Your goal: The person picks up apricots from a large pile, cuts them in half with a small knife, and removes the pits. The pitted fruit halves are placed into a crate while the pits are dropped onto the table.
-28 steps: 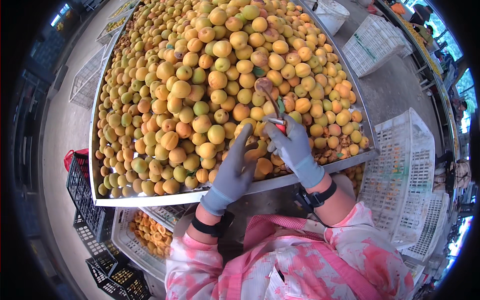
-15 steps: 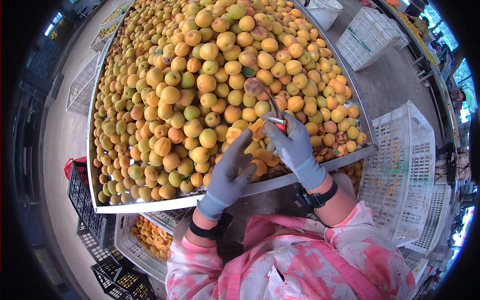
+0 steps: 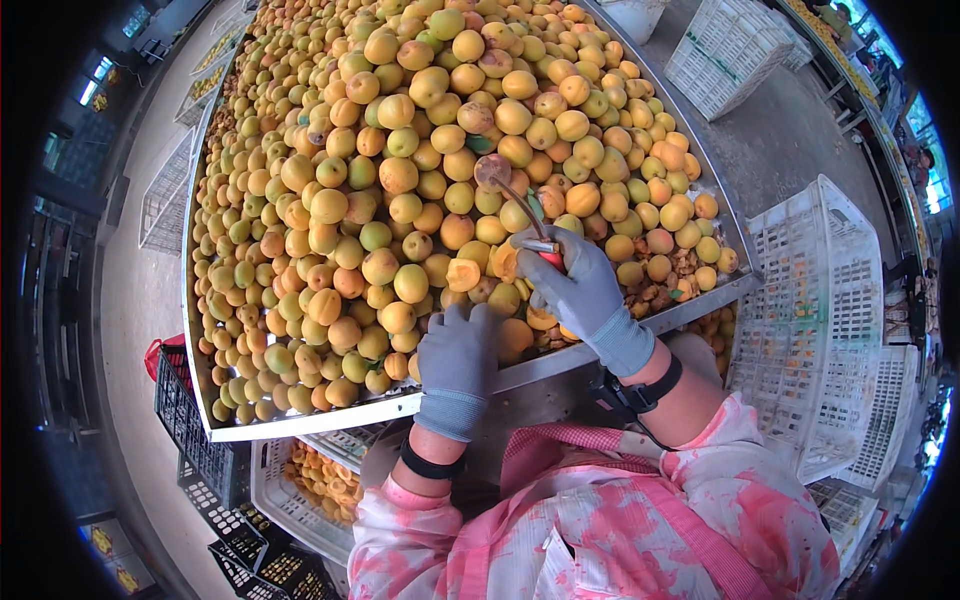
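Note:
A large heap of apricots (image 3: 330, 205) fills the metal-rimmed table (image 3: 530, 377) before me. My right hand (image 3: 578, 288), in a grey glove, is closed around a slim curved tool (image 3: 520, 205) with a red handle and metal collar; its bent shaft reaches over the fruit. Against that hand's fingers lies a cut apricot piece (image 3: 505, 263), and another cut apricot (image 3: 463, 274) rests just left of it. My left hand (image 3: 458, 352), gloved too, is at the near edge of the heap. Its fingers curl down among the apricots, and what they hold, if anything, is hidden.
Below the table stands a white crate of apricot halves (image 3: 262, 480). Black crates (image 3: 195, 420) are at the left, and white plastic crates (image 3: 810, 320) at the right. Another stack of white crates (image 3: 728, 55) stands farther back. Brown scraps (image 3: 645, 293) lie by the table's right corner.
My left hand has drawn back toward the table edge, and its stretched fingers have curled down. The right hand still grips the tool. The whole view has shifted slightly.

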The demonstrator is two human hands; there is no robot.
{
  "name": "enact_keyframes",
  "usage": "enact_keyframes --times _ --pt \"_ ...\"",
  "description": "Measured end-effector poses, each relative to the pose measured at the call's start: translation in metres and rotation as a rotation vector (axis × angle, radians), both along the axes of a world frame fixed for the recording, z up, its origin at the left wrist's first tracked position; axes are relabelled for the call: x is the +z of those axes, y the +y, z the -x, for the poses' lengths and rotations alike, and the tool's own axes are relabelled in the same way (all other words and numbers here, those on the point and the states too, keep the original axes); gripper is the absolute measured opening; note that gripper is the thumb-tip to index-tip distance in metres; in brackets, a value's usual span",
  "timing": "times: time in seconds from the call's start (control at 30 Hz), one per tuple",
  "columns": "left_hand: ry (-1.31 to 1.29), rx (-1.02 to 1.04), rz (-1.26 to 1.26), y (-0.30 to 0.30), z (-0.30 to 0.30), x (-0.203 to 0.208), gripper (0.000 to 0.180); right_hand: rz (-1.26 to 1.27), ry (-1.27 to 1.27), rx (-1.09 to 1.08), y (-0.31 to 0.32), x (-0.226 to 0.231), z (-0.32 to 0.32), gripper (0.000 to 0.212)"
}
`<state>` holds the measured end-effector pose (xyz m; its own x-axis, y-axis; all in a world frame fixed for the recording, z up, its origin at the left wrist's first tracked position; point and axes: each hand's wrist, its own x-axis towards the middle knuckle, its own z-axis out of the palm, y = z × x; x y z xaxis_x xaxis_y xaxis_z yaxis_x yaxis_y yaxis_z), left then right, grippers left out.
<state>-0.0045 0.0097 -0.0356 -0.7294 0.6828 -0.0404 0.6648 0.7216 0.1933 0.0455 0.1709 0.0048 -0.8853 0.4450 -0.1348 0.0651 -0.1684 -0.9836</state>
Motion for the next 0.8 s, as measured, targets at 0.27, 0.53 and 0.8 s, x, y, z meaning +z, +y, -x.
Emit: enact_keyframes --times 0.27,0.53,0.8 --pt "-0.171 0.058 -0.262 -0.001 0.009 -0.001 0.034 -0.155 -0.223 0.172 -0.001 -0.017 0.001 0.023" --pt "-0.931 0.119 -1.134 -0.008 0.009 -0.001 0.049 0.090 -0.253 0.252 -0.010 -0.011 0.004 0.024" --pt "-1.191 0.185 -1.282 -0.005 0.004 0.002 0.048 0.021 -0.136 0.149 -0.016 -0.005 0.003 0.026"
